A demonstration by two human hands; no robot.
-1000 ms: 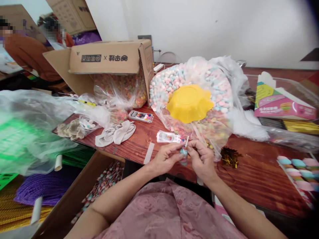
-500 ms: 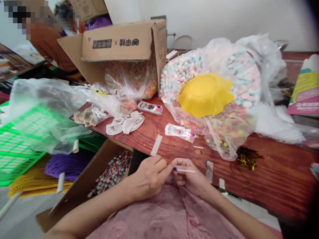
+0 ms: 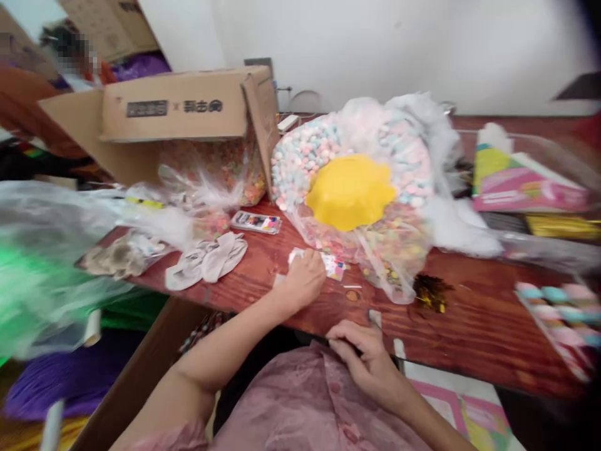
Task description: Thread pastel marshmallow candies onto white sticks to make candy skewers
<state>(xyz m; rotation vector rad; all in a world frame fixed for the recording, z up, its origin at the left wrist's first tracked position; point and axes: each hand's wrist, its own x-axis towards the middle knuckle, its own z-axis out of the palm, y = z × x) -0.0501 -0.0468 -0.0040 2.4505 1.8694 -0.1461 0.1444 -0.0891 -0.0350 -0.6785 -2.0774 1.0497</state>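
My left hand rests on the brown wooden table, on top of a small clear packet with colourful print. My right hand sits at the table's near edge above my pink shirt, its fingers curled; what it holds, if anything, is hidden. A yellow scalloped bowl lies upside down on a big clear bag of pastel candies just beyond my left hand.
A tipped cardboard box with a candy bag stands at the back left. White cloth gloves, a small paint-like tray and gold foil scraps lie on the table. A pink-green carton is at right. Another person sits at far left.
My hands have parted: the left one reached forward onto the packet, the right stayed at the table edge. The thin white stick held half a second ago is out of sight.
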